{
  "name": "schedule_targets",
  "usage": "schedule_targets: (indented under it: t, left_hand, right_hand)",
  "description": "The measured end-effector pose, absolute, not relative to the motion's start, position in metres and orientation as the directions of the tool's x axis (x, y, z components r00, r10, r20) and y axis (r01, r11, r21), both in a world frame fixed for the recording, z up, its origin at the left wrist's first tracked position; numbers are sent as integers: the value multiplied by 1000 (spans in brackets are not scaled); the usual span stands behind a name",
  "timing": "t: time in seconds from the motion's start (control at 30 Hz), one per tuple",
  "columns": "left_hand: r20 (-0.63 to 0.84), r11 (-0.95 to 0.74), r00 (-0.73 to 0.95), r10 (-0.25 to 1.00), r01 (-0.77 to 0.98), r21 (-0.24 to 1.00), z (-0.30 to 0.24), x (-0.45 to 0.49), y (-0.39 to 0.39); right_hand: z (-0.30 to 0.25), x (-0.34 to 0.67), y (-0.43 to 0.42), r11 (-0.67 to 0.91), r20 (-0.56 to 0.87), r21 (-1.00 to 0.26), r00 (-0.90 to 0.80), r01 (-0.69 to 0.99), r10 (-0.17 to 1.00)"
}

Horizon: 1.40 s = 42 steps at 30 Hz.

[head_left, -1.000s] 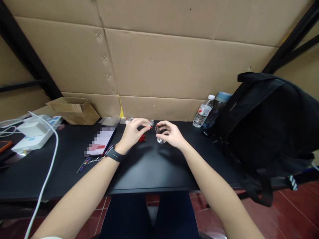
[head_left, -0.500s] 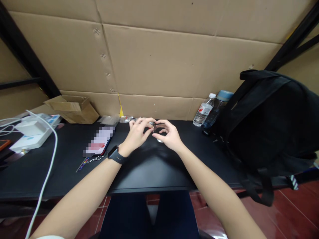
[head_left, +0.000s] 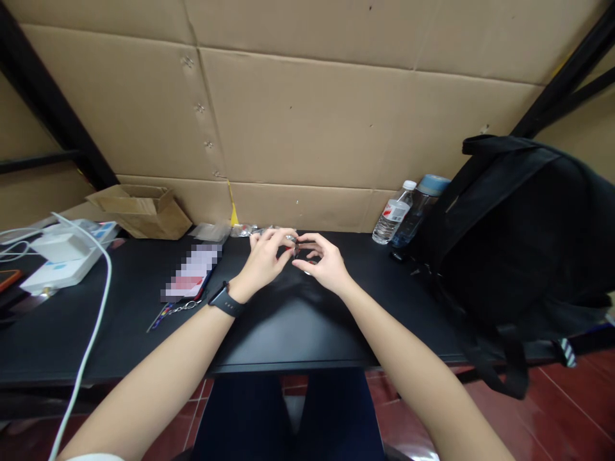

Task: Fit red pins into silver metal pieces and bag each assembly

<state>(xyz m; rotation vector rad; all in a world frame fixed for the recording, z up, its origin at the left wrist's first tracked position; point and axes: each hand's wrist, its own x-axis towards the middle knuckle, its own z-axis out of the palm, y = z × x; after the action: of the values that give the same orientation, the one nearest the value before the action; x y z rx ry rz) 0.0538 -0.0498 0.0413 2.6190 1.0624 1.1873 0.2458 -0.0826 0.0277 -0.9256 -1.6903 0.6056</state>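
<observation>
My left hand (head_left: 265,257), with a black watch (head_left: 223,299) on its wrist, is closed, thumb and fingers pinching a small dark, shiny object (head_left: 295,250). From the other side my right hand (head_left: 328,264) curls round the same object with thumb and fingertips. Both hands meet over the far middle of the black table (head_left: 293,333). The fingers cover much of the object, so its kind cannot be made out. A bit of red shows beside it, and a small white thing (head_left: 308,273) peeks out under my right thumb.
Left of my hands lies a phone (head_left: 192,272) with a strap. Clear plastic packets (head_left: 245,230) lie along the cardboard wall (head_left: 307,128). Further left are an open cardboard box (head_left: 154,218) and a white power strip (head_left: 67,272); to the right, a water bottle (head_left: 391,221) and a black backpack (head_left: 523,237).
My right fingers and thumb have shifted slightly around the small object, and less of the white thing below shows. My left hand has barely moved.
</observation>
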Motion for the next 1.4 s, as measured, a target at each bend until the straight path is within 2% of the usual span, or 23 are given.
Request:
schedule_targets:
  t: [0.57,0.73,0.93,1.13,1.3,1.4]
  left_hand:
    - [615,-758,511,600,608,235,36,59,-50]
    - [628,-754,488,606,604,257,35,58,-49]
    - [620,-754,485,617,591,288,32,59,-50]
    - [591,-758,505,629,567,323,34,56,-45]
    - [474,-786,632,613,550,283,33,52,-43]
    - [392,-795,692,606,552,254,28,53,-43]
  right_hand:
    - [20,247,-78,521,513,-828,-97,206,853]
    - [23,251,-74,466,450,-871,-127,159,884]
    - [26,260,-73,446,416,-807,-164,387,895]
    - [24,263,-72,469,401,-728,-244,500,883]
    - [22,267,-72,497,382,-604,-320,623,867]
    - [23,269,-72,507,394,-579,-325,638,860]
